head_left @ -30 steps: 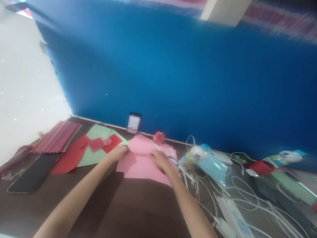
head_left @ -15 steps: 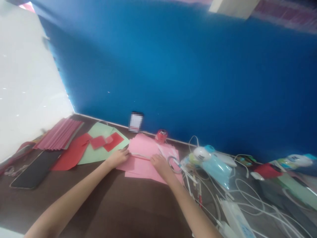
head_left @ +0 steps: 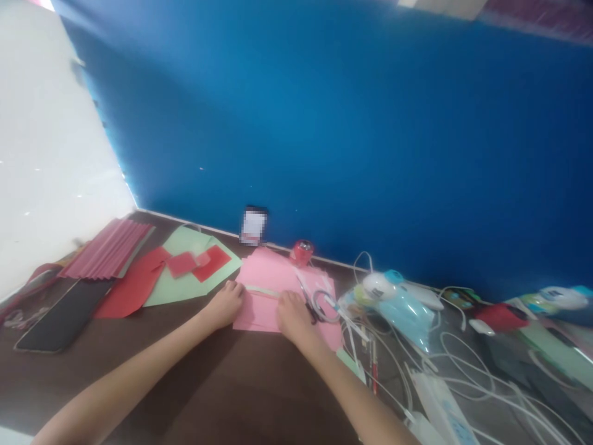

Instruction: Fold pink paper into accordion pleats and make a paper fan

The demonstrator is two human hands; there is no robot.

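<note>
Pink paper sheets [head_left: 266, 266] lie stacked on the dark table in front of me. My left hand [head_left: 227, 304] is closed at the left edge of the top pink sheet [head_left: 259, 315], fingertips on the paper. A pale narrow strip [head_left: 262, 290] runs across that sheet between my hands; blur hides whether it is a fold or a separate piece. Fingers bent, my right hand [head_left: 295, 313] grips the sheet's right side and covers part of it. Just right of that hand, scissors [head_left: 327, 306] lie on the pink paper.
Left are pleated pink paper [head_left: 109, 248], a black phone-like slab [head_left: 65, 315], red paper [head_left: 132, 287] and green paper [head_left: 173, 290]. A red round object [head_left: 302, 252] stands behind the stack. White cables [head_left: 467, 371] and a blue plastic packet [head_left: 410, 315] crowd the right side.
Both hands have moved slightly toward me with the top sheet. My right hand now lies flatter over the paper, and a green corner shows beside my right forearm.
</note>
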